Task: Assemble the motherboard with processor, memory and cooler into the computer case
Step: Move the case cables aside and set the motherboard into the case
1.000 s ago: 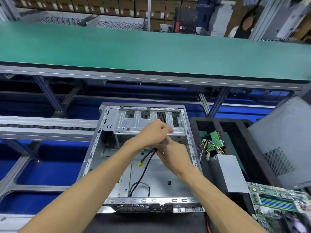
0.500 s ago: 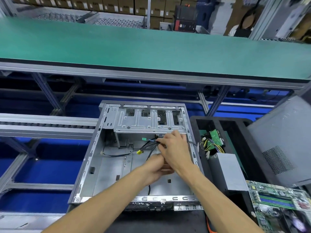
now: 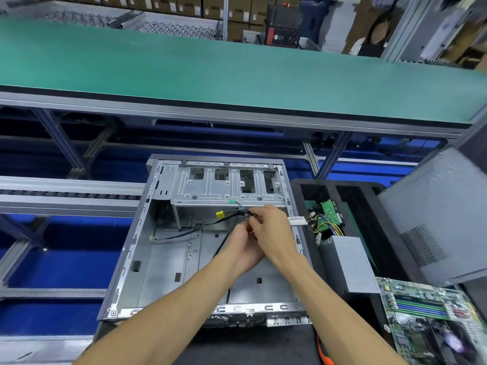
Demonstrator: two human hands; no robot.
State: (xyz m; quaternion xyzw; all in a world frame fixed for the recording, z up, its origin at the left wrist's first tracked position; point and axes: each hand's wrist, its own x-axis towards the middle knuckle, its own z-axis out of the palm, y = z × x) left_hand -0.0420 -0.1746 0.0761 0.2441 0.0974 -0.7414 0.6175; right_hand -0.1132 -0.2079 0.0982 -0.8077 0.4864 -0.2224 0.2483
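Left hand (image 3: 243,252) has dropped below the right hand (image 3: 272,230); both sets of fingers now pinch the black cables (image 3: 238,218) inside the case (image 3: 137,248).

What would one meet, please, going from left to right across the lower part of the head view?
Roller conveyor rail → open computer case → yellow connector → black foam tray → motherboard.

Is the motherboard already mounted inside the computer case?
No, the motherboard lies outside the computer case, to its right, while both hands gather cables over the case's bare metal floor.
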